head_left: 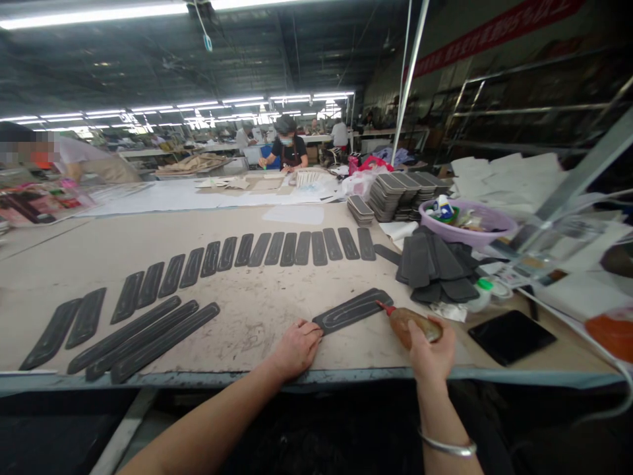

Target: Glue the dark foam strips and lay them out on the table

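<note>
My right hand (pixel 435 353) is wrapped round a brownish squeeze bottle (pixel 403 328) with a red nozzle. The nozzle tip meets the right end of a dark grey strip (pixel 349 313) with rounded corners. A pale, shiny line like glue runs in a loop along this strip. At its left end, the bent fingers of my left hand (pixel 299 346) grip the edge. Beyond lies a curved row of similar dark pieces (pixel 288 249), many with the same pale line. To the left, several longer strips (pixel 165 343) lie close together near the table edge.
A loose pile of dark pieces (pixel 435 260) lies right of the row, by a purple basin (pixel 465 234) of small items. Stacked pieces (pixel 390 194) stand behind. A black tablet-like slab (pixel 512 336) lies at right. Co-workers (pixel 291 148) are across the table and at left.
</note>
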Tool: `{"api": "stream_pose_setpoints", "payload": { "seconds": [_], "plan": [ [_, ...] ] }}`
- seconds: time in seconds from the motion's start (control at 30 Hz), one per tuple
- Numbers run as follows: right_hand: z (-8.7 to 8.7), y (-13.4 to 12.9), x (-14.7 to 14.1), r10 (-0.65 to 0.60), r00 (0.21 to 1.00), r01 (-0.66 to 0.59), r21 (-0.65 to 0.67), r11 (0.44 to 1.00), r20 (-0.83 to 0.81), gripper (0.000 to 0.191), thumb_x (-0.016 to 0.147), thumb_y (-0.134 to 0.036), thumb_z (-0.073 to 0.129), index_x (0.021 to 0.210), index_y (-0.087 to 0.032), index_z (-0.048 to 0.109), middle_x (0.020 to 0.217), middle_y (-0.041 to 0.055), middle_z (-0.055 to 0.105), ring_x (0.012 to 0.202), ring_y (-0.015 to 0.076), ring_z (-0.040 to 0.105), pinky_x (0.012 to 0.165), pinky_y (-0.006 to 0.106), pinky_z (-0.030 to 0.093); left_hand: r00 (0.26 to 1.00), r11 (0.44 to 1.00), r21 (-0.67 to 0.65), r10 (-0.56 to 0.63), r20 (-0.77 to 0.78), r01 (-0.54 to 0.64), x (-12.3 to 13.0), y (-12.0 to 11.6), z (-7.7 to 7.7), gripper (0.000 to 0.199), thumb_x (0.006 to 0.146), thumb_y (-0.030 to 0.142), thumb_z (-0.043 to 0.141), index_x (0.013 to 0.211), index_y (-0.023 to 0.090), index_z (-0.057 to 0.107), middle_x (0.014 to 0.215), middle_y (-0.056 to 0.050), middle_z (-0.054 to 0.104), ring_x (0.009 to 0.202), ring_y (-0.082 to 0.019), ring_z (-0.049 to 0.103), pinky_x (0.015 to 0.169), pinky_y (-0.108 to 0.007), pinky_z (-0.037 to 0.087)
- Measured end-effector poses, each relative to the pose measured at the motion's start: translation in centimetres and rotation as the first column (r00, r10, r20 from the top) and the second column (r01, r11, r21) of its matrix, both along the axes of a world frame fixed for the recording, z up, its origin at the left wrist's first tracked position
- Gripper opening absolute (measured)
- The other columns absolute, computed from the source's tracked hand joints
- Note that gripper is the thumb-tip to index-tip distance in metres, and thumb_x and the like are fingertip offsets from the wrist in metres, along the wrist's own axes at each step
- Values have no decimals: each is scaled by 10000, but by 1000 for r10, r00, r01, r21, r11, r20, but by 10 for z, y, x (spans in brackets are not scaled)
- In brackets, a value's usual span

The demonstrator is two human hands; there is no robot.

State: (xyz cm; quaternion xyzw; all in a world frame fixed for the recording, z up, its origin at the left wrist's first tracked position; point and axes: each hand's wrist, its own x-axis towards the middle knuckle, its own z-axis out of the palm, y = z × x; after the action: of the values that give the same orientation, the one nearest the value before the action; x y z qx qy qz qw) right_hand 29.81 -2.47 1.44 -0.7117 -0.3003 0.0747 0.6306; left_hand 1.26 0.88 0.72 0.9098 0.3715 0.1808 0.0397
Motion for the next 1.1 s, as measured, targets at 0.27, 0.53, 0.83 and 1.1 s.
{"api": "stream_pose_setpoints", "payload": {
  "seconds": [0.27,0.53,0.83,1.1],
  "plan": [
    [-12,14,11,-134,980,155,145,977,-147,544,623,-454,744,1051,-165,573,959,45,558,886,231,554,841,402,454,986,993,-115,-37,-164,18,6,19,17,235,908,233,452,870,177,678,861,-46,655,829,-181,591,819,-313,465],
    [-25,24,11,-119,978,139,113,984,-169,546,615,-446,737,1046,-155,572,978,54,545,904,235,534,863,408,447,969,993,-115,-62,-240,35,10,28,24,242,880,217,450,770,174,661,789,-50,640,749,-174,598,712,-288,471],
    [-17,11,13,-177,960,203,105,973,-218,546,572,-424,770,1024,-168,602,920,35,559,829,225,543,834,415,458,959,998,-63,-49,-280,32,13,26,23,135,827,194,509,747,175,615,810,-38,639,748,-175,593,697,-305,440],
    [-18,4,12,-98,928,152,124,981,-359,571,555,-414,784,1030,-180,571,843,19,558,736,217,568,708,410,516,961,994,-32,-110,-253,106,10,29,18,113,850,195,499,786,172,589,851,-41,621,822,-174,578,787,-287,449]
  ]
}}
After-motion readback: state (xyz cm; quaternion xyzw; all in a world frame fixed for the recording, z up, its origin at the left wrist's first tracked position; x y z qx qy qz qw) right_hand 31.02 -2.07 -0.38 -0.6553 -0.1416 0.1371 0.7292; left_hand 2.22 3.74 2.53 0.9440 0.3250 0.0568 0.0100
